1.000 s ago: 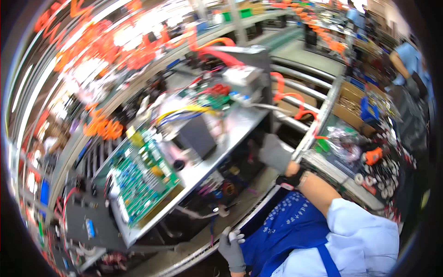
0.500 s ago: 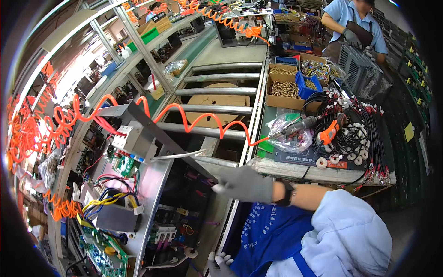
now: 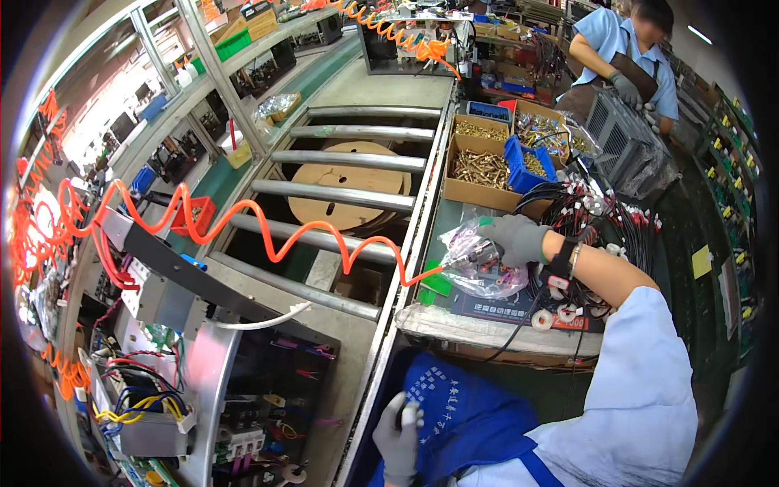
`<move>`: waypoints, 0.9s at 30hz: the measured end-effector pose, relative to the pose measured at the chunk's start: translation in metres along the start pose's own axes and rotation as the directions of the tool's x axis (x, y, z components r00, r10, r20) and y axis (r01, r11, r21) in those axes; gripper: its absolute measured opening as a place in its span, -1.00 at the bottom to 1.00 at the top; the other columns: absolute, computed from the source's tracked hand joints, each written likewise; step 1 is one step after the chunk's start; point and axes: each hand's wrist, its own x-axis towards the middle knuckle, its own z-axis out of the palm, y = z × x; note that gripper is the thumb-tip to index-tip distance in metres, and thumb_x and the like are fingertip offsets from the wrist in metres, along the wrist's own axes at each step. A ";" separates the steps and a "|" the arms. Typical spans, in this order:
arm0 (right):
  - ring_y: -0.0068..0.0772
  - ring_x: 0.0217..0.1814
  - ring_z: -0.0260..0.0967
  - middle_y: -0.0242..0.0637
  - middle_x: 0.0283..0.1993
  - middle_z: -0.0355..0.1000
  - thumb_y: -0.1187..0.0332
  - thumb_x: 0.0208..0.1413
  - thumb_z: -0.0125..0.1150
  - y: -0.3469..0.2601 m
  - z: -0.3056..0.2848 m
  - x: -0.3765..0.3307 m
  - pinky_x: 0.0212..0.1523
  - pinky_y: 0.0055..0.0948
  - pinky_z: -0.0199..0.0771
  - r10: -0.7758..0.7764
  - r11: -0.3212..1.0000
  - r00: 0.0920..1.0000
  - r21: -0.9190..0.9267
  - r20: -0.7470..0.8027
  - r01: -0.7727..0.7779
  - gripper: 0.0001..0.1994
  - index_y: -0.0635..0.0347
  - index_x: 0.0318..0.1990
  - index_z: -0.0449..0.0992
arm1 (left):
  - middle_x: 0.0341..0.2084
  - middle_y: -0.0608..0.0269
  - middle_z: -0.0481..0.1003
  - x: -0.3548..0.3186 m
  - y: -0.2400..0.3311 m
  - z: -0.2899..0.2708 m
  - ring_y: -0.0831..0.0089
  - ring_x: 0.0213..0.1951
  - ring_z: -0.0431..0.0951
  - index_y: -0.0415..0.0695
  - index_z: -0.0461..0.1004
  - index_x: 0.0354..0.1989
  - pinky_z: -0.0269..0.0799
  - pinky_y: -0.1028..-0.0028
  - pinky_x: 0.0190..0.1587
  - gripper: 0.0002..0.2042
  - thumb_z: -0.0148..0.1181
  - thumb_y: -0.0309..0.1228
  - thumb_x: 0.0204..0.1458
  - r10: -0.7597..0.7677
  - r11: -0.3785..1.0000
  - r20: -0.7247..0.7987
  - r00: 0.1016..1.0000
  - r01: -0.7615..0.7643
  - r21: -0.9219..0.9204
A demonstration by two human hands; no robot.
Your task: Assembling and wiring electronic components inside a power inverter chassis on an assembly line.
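My right hand, in a grey glove, is closed round an air screwdriver on the bench at the right. An orange coiled hose runs from the tool's end to the left. A clear plastic bag lies against the tool and under it. Low in front of my blue apron, my left hand, also gloved in grey, has its fingers curled in; what they hold, if anything, is hidden. Left of it stands an open metal chassis with wires and circuit boards.
Beyond my right hand are a cardboard box of brass fasteners and a blue bin. Bundled black cables and white rings lie on the bench. A roller conveyor runs ahead. A co-worker handles a grey casing.
My right hand has gone from above the apron to the bench and taken hold of the air screwdriver. My left hand has risen further into view. The view has shifted to the right.
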 end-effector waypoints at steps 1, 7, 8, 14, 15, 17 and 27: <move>0.00 0.07 0.39 -0.06 -0.01 0.41 0.33 -0.27 0.32 0.000 -0.001 0.003 0.00 -0.14 0.42 -0.022 1.000 1.000 0.001 0.020 0.022 -0.37 0.10 0.12 0.37 | -0.29 0.05 0.54 0.016 -0.001 0.011 0.38 -0.31 0.57 -0.32 0.41 0.03 0.48 0.51 -0.27 -0.70 0.11 -0.48 0.14 0.197 0.958 0.095 0.976 -0.212 0.191; 0.03 -0.01 0.42 -0.01 -0.05 0.43 0.25 -0.31 0.38 0.017 -0.011 0.010 0.00 -0.22 0.43 -0.143 0.977 0.988 0.152 -0.061 0.151 -0.28 0.14 0.15 0.32 | 0.03 -0.06 0.40 0.094 0.036 0.104 0.03 0.11 0.38 -0.22 0.32 0.16 0.30 0.24 0.14 -0.49 0.20 -0.35 0.00 0.557 0.541 0.523 0.645 -0.760 0.360; 0.03 -0.01 0.42 -0.01 -0.05 0.43 0.25 -0.31 0.38 0.014 -0.014 0.012 0.00 -0.22 0.43 -0.165 0.976 0.985 0.133 -0.054 0.171 -0.28 0.14 0.15 0.32 | 0.10 -0.07 0.36 0.102 0.034 0.119 -0.01 0.18 0.31 -0.20 0.29 0.19 0.25 0.20 0.19 -0.46 0.19 -0.32 -0.01 0.578 0.493 0.559 0.594 -0.800 0.342; 0.00 -0.07 0.45 -0.04 -0.13 0.46 0.09 -0.21 0.37 0.012 -0.019 0.037 -0.04 -0.19 0.44 -0.014 0.989 0.985 0.145 -0.171 0.039 -0.37 0.12 0.06 0.37 | 0.06 0.09 0.38 0.126 0.024 0.177 0.03 0.18 0.26 -0.07 0.31 0.18 -0.03 0.05 0.30 -0.46 0.18 -0.18 0.00 0.548 0.261 0.609 0.573 -0.809 0.527; 0.07 -0.06 0.46 0.02 -0.10 0.48 0.07 -0.23 0.34 0.020 -0.012 0.043 -0.03 -0.15 0.46 -0.060 0.994 0.994 0.081 -0.093 0.068 -0.28 0.09 0.16 0.31 | -0.05 0.12 0.42 0.125 0.023 0.177 0.06 0.10 0.32 -0.07 0.36 0.12 0.01 0.06 0.27 -0.51 0.18 -0.17 -0.01 0.500 0.276 0.613 0.612 -0.783 0.557; 0.07 -0.06 0.46 0.03 -0.10 0.48 0.07 -0.25 0.35 0.015 -0.011 0.043 -0.03 -0.15 0.46 -0.075 0.993 0.997 0.094 -0.010 0.075 -0.28 0.11 0.15 0.31 | -0.27 0.17 0.47 0.123 0.022 0.174 0.15 -0.15 0.43 -0.09 0.44 -0.04 0.17 0.08 0.10 -0.60 0.21 -0.17 -0.02 0.423 0.350 0.601 0.678 -0.734 0.582; 0.04 -0.02 0.44 0.04 -0.12 0.47 0.20 -0.30 0.35 0.022 -0.034 0.062 -0.01 -0.23 0.43 0.024 0.984 1.000 0.174 -0.015 -0.021 -0.21 0.20 0.20 0.25 | -0.47 0.24 0.44 0.171 0.042 0.187 0.19 -0.28 0.45 -0.02 0.49 -0.39 0.28 0.20 -0.15 -0.81 0.29 -0.28 -0.18 0.579 0.318 0.409 0.706 -0.657 0.684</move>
